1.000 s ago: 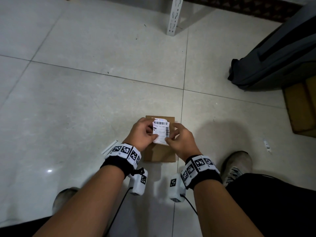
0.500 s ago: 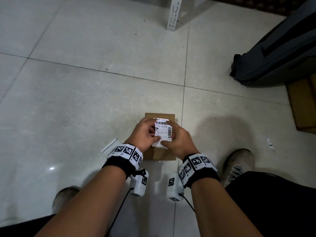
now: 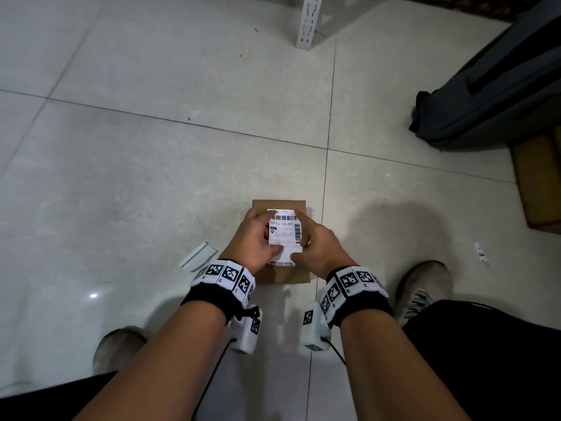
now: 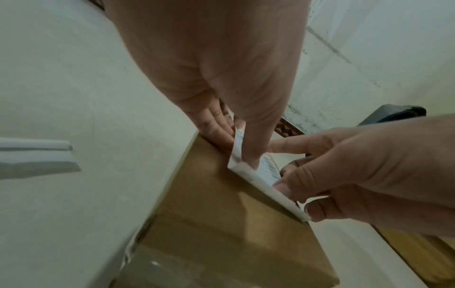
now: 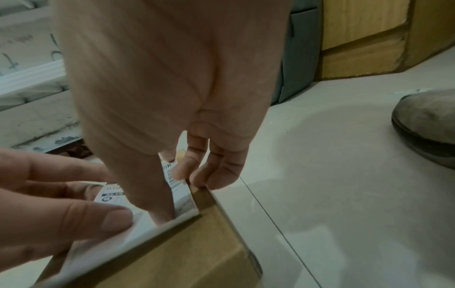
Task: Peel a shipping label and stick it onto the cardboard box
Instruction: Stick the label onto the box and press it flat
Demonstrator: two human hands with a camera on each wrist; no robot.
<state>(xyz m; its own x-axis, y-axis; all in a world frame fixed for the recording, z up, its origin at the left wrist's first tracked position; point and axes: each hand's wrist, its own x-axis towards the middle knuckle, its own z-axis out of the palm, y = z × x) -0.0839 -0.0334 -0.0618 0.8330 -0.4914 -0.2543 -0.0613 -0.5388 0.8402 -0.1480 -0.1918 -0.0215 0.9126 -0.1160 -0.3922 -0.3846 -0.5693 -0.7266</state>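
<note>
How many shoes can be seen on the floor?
2. One shoe is at the lower left, beside the left arm. The other shoe is at the right, near the right wrist. Both are partly hidden.

"010-510 T10-431" on shipping label [image 3: 283, 235]

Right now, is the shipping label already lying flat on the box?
No, the near edge of the shipping label is raised off the cardboard box, pinched by both hands.
</note>
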